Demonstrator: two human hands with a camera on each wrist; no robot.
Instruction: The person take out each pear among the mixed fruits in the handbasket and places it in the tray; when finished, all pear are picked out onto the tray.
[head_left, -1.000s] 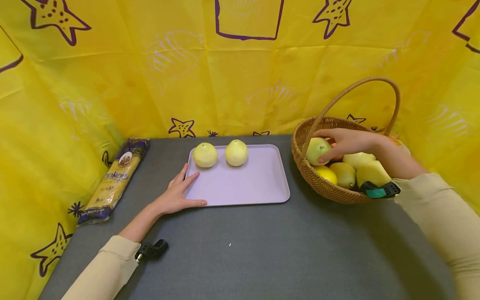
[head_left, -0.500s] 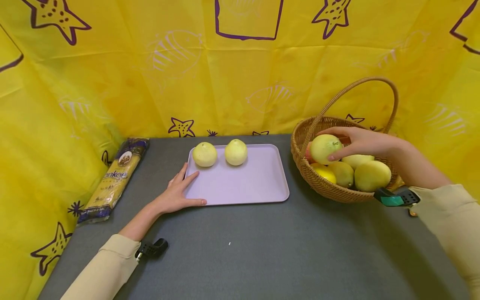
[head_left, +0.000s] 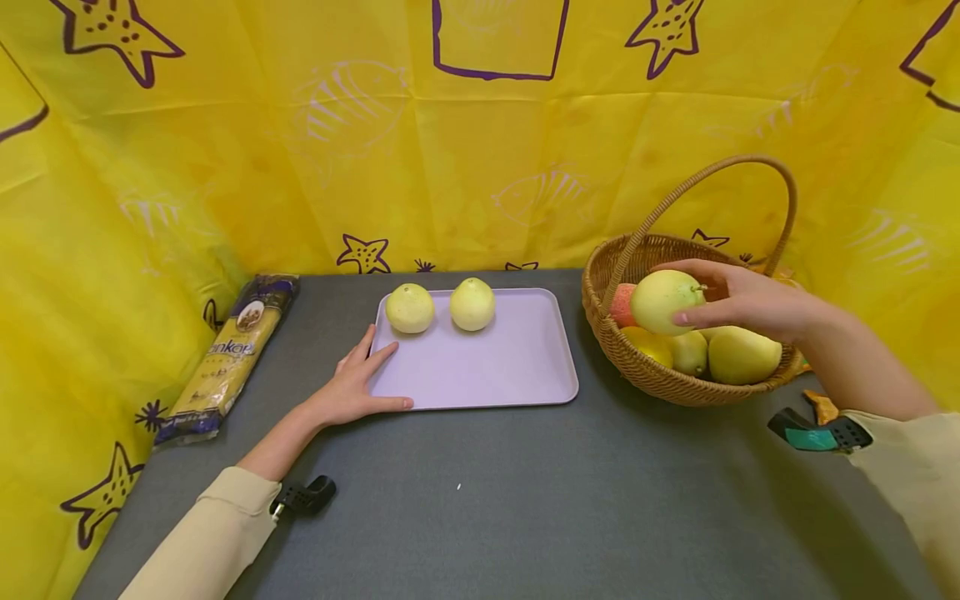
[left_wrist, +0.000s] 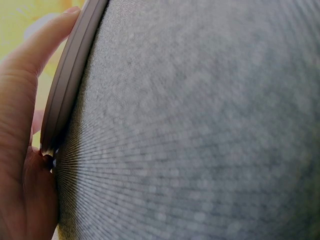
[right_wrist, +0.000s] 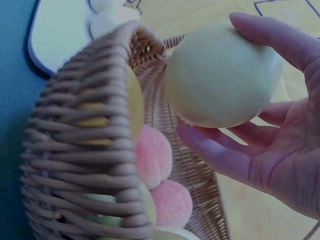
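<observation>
The right hand [head_left: 738,297] grips a round pale yellow-green fruit [head_left: 663,302] above the wicker basket [head_left: 660,385]. In the right wrist view thumb and fingers curl round that fruit [right_wrist: 220,75], with pink fruits [right_wrist: 154,155] lower in the basket. The left hand [head_left: 351,392] rests with spread fingers on the left corner of a lilac tray [head_left: 487,375]; in the left wrist view its thumb lies along the tray's rim [left_wrist: 67,75]. Two similar round fruits, one [head_left: 409,308] at the tray's back left and one [head_left: 472,304] beside it, stand on the tray.
A pasta packet [head_left: 232,358] lies at the table's left. The basket's tall handle [head_left: 678,196] arches above its fruit, among them a yellow one [head_left: 647,343] and a large yellow-green one [head_left: 742,355]. An orange object [head_left: 821,407] lies right of the basket. Yellow patterned cloth surrounds the table.
The right hand has lifted the round fruit up from among the others and shifted slightly right, uncovering a pink fruit. The left hand and the tray have stayed in place.
</observation>
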